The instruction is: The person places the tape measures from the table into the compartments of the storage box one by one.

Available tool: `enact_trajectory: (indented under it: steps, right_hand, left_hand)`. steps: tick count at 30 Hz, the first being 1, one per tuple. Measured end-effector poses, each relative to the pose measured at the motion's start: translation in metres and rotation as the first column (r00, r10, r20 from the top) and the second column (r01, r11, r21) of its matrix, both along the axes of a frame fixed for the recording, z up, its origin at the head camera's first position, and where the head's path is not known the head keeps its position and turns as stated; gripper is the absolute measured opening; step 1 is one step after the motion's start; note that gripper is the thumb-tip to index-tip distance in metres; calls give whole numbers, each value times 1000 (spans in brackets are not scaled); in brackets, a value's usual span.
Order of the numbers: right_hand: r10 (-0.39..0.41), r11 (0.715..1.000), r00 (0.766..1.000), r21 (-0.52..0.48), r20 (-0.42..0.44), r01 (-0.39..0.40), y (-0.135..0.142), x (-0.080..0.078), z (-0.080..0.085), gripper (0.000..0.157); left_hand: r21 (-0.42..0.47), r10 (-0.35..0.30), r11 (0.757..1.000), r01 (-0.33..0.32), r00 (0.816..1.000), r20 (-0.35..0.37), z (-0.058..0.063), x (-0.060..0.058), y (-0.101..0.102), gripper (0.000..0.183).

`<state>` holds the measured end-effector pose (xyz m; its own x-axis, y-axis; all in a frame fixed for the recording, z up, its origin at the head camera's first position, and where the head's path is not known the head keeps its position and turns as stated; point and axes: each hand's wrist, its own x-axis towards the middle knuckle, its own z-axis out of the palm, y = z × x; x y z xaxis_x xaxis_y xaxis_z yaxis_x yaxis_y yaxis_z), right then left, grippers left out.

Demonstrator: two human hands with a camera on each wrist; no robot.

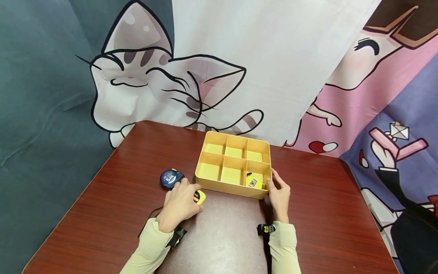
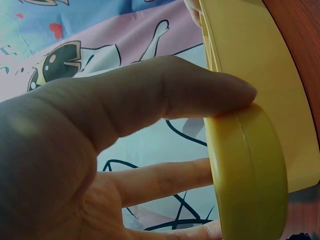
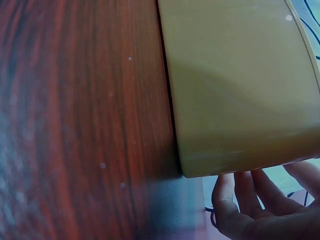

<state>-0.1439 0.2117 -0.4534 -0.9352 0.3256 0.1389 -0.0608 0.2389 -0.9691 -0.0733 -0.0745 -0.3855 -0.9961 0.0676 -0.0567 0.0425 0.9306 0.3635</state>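
My left hand (image 1: 181, 199) pinches a yellow tape measure (image 1: 199, 196) just in front of the box's near left corner. In the left wrist view the thumb presses one end of the yellow case (image 2: 247, 170), and other fingers reach its side. Right beside that hand lies a dark blue tape measure (image 1: 169, 178) marked 5m. A yellow divided box (image 1: 236, 189) has six compartments; a yellow item with a small pale label (image 1: 254, 182) lies in the near right one. At the box's near right corner, my right hand (image 1: 279, 196) grips the side wall, its fingertips (image 3: 226, 187) against the outside.
The box stands on a dark red wood-grain table (image 1: 318, 198), toward its far edge. Behind the table hangs a cloth backdrop (image 1: 273, 57) printed with cartoon figures. Dark straps (image 1: 176, 236) go round both wrists.
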Motion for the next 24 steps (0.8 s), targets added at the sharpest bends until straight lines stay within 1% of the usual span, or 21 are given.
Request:
enact_trajectory:
  steps: [5, 9, 11, 15, 22, 24]
  right_hand:
    - [4, 1000, 1000, -6, 0, -4, -1, 2, 4, 38]
    - [4, 1000, 1000, -18, 3, -4, 1, 0, 2, 38]
    - [0, 1000, 1000, -24, 11, 0, 3, -2, -2, 37]
    - [-10, 1000, 1000, -17, 16, 10, 8, -8, -20, 37]
    - [0, 999, 1000, -38, 22, 0, 8, -9, -21, 38]
    - [-9, 999, 1000, -36, 17, 10, 10, -12, -28, 37]
  left_hand:
    - [-2, -6, 1000, 6, 1000, -1, -1, -1, 2, 54]
    - [3, -3, 1000, 3, 1000, 0, -2, -1, 4, 54]
    - [6, -2, 1000, 2, 1000, 0, -1, -2, 4, 54]
    - [0, -4, 1000, 4, 1000, -2, -1, -2, 5, 54]
    - [-7, -16, 1000, 16, 1000, -4, -1, -3, 7, 53]
    - [-7, -19, 1000, 19, 1000, -8, 0, -4, 8, 53]
